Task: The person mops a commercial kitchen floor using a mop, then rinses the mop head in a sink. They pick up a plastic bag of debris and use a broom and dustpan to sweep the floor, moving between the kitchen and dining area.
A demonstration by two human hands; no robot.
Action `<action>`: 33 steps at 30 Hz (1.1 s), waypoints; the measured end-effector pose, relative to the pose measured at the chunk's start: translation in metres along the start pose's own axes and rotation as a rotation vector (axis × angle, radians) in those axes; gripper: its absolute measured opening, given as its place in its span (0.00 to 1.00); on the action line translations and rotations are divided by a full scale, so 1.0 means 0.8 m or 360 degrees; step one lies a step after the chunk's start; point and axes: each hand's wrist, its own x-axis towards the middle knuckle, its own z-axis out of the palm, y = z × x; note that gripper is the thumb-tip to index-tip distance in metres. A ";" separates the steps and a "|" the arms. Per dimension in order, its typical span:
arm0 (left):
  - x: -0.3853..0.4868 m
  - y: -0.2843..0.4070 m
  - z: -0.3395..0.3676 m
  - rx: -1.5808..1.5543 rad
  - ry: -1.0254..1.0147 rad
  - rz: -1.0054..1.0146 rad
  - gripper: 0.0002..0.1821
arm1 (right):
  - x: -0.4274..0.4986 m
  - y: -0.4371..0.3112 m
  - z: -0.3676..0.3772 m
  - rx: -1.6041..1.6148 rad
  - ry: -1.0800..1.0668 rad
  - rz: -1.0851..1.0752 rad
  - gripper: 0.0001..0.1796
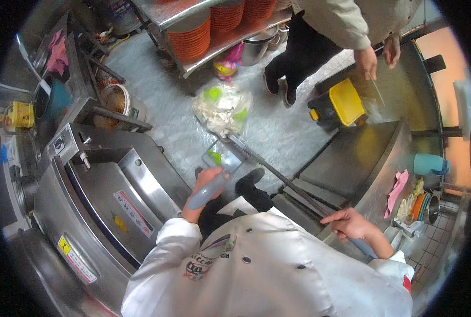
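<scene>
My left hand [208,183] is closed around the grey handle of a dustpan [232,160], whose shallow pan rests at floor level with a bright green scrap [214,157] in it. A long-handled broom [277,172] runs from my right hand [348,225] down to the floor; my right index finger lies along its shaft, and a grey grip shows below the palm. The broom's far end touches or nearly touches a clear plastic bag [221,109] with whitish contents and green pieces, lying on the floor just beyond the dustpan.
A co-worker's hands [365,61] are over a counter at upper right, near a yellow lid [346,102]. A metal shelf [186,71] holds stacked orange trays; a steel pot [255,49] stands below. Steel equipment [81,198] flanks me left, a steel counter [350,162] right. A bucket [136,109] stands upper left.
</scene>
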 end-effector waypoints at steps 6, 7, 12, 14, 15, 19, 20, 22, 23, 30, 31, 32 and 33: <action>-0.010 0.050 -0.042 -0.0033 -0.0010 0.0023 0.11 | -0.013 -0.001 0.003 0.0272 0.0089 -0.0006 0.17; -0.013 0.059 -0.049 -0.0060 -0.0003 0.0049 0.10 | -0.013 0.000 0.003 0.0288 0.0093 -0.0052 0.17; -0.024 0.097 -0.075 -0.0113 -0.0007 0.0132 0.10 | -0.010 0.007 0.001 0.0397 0.0164 -0.0156 0.18; -0.028 0.108 -0.083 -0.0052 -0.0049 0.0130 0.09 | -0.011 0.010 0.001 0.0430 0.0168 -0.0182 0.19; -0.029 0.113 -0.086 -0.0065 -0.0033 0.0157 0.09 | -0.011 0.011 0.001 0.0451 0.0161 -0.0193 0.19; -0.030 0.130 -0.096 -0.0123 -0.0003 0.0215 0.08 | -0.015 0.017 0.001 0.0527 0.0166 -0.0145 0.21; -0.029 0.134 -0.098 -0.0140 -0.0001 0.0226 0.07 | -0.014 0.018 0.001 0.0553 0.0162 -0.0146 0.21; -0.028 0.141 -0.101 -0.0153 -0.0007 0.0199 0.07 | -0.012 0.021 0.000 0.0589 0.0146 -0.0169 0.21; -0.028 0.145 -0.103 -0.0159 -0.0006 0.0180 0.07 | -0.010 0.022 -0.001 0.0598 0.0132 -0.0189 0.21; -0.020 0.157 -0.113 -0.0340 0.0277 0.0104 0.08 | 0.008 0.024 -0.013 0.0637 0.0128 -0.0213 0.21; -0.018 0.156 -0.114 -0.0419 0.0307 0.0086 0.07 | 0.009 0.023 -0.015 0.0653 0.0128 -0.0210 0.21; -0.016 0.155 -0.114 -0.0489 0.0315 0.0060 0.08 | 0.009 0.023 -0.016 0.0668 0.0128 -0.0210 0.21; -0.014 0.152 -0.115 -0.0562 0.0336 0.0068 0.08 | 0.009 0.022 -0.018 0.0694 0.0129 -0.0211 0.20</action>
